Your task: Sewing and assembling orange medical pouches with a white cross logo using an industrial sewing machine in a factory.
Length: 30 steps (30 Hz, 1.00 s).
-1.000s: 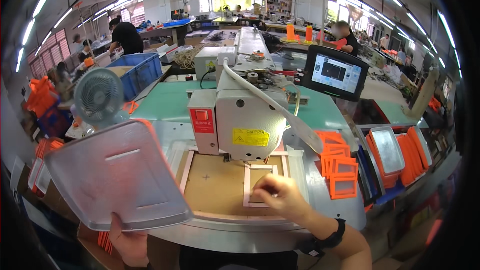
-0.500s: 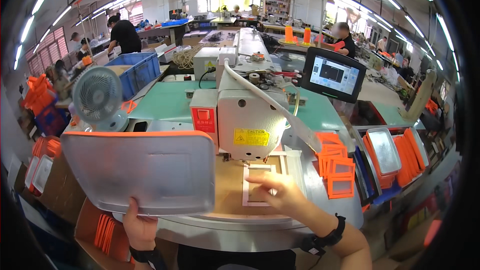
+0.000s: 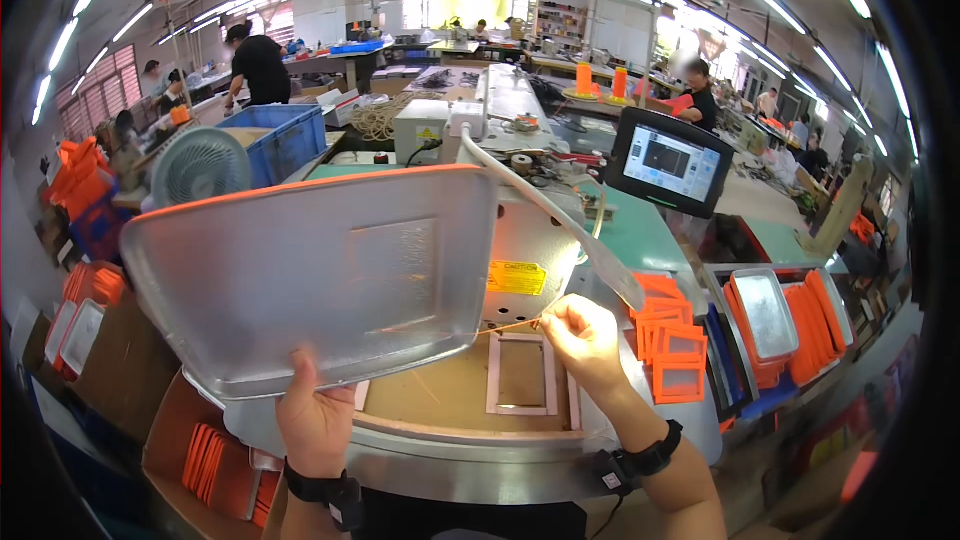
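Observation:
My left hand (image 3: 315, 425) grips the lower edge of a large grey rectangular panel (image 3: 300, 280) with rounded corners and an orange edge along its top, thumb on the near face. It is held up, tilted, and hides part of the sewing machine (image 3: 520, 230). Just below the machine head, my right hand (image 3: 585, 340) pinches a thin orange thread (image 3: 512, 326) that stretches leftward to the panel's edge. Beneath, a pale rectangular frame (image 3: 494, 375) lies on the tan work plate (image 3: 400, 405). What lies behind the panel is hidden.
Orange square frames (image 3: 680, 370) are piled right of the machine, below a touch screen (image 3: 668, 162). Further right stand orange-edged panels (image 3: 768, 315). A fan (image 3: 200, 168) and blue crate (image 3: 280, 145) are at left; a cardboard box (image 3: 165, 450) holds orange pieces. Other people work farther back.
The panel has risen and shifted right, now covering more of the machine. My right hand has moved up from the pale frame and now pinches the orange thread.

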Motion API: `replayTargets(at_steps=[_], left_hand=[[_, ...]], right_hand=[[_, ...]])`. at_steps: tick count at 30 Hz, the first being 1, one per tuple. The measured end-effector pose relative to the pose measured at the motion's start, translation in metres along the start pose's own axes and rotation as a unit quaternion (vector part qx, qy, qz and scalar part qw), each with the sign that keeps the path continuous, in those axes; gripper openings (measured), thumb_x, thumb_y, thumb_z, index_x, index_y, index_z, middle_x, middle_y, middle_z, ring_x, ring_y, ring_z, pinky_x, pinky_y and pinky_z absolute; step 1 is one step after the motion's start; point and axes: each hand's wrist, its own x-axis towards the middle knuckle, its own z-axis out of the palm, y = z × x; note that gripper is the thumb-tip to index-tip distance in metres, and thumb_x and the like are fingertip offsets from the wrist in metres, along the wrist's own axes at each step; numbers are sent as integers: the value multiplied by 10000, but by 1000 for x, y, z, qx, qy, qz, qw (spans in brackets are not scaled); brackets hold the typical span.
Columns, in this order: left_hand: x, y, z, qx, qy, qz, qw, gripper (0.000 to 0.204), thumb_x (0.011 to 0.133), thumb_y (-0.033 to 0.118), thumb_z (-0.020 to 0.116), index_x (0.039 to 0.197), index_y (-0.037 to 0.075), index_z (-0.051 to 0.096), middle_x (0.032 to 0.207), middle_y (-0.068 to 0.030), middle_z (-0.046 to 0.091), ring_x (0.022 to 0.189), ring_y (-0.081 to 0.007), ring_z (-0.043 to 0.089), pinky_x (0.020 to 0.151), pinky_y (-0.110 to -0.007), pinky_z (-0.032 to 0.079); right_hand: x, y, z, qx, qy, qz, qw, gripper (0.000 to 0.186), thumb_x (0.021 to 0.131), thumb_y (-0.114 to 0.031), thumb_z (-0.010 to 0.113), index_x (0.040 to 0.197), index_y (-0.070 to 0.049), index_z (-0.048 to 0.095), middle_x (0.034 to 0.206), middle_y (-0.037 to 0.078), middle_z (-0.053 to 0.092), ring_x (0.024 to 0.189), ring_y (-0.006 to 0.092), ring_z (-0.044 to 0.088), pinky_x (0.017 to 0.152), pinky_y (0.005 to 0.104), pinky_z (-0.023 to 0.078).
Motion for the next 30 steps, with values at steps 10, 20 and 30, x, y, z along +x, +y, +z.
replayTargets(at_steps=[10, 20, 30], left_hand=[[-13, 23, -35, -16, 84, 23, 996, 306, 967, 117, 608, 1254, 57, 522, 1255, -64, 602, 1184, -241, 583, 1028, -428, 493], [-16, 39, -46, -5, 175, 25, 984, 329, 994, 85, 554, 1312, 41, 479, 1280, -108, 572, 1188, -262, 580, 1015, -448, 504], [-9, 38, -57, -10, 216, 10, 976, 358, 993, 90, 558, 1331, 25, 461, 1299, -132, 565, 1204, -293, 572, 1047, -482, 487]], right_hand=[[-48, -41, 27, -36, -476, -2, 879, 127, 936, -116, 648, 921, 3, 688, 842, 68, 702, 768, 170, 679, 684, 289, 531], [-61, -17, 28, -460, -236, -98, 850, 523, 836, -180, 744, 1273, 33, 552, 1246, 274, 594, 1182, 395, 566, 956, 426, 490], [-61, -62, 47, -76, -539, -187, 818, 590, 855, -298, 723, 1333, 7, 564, 1406, 220, 523, 1320, 408, 474, 1077, 459, 393]])
